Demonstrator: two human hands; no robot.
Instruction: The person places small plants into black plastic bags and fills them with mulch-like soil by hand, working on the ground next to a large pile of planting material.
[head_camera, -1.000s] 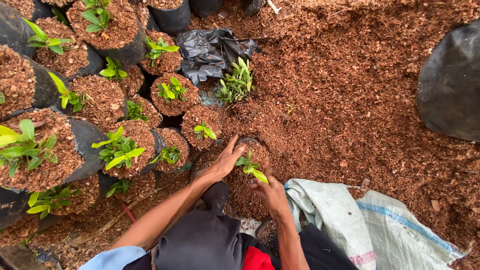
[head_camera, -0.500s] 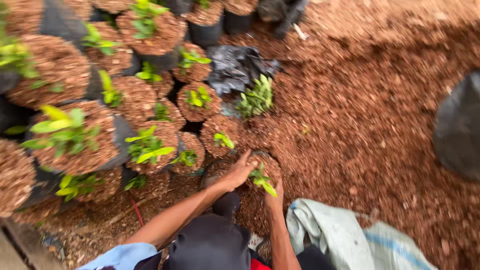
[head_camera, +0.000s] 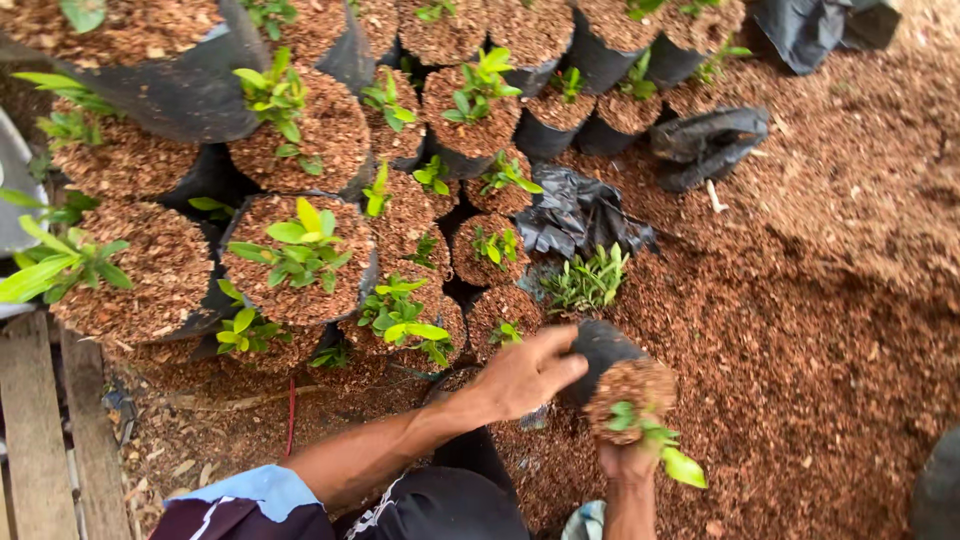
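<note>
So the person is crouched over a ground of reddish-brown coir mulch (head_camera: 820, 330), both hands on 1 small black grow bag (head_camera: 605, 350) that's tipped over toward the right. The left hand (head_camera: 525, 375) is clenched around the bag's dark side, fingers wrapped over the top of it. The right hand (head_camera: 628, 462) comes up from below and its grip is closed under the bag's open end, where the brown filling and a little seedling (head_camera: 650, 435) with bright green leaves stick out. Bag sits just in front of the person, right next to a loose clump of seedlings (head_camera: 588, 280) lying beside a crumpled black plastic sheet (head_camera: 575, 210). Off to the left there's a whole crowd of filled bags with young plants (head_camera: 300, 250), packed touching each other. Wooden planks (head_camera: 40, 420) show at the far left edge.
</note>
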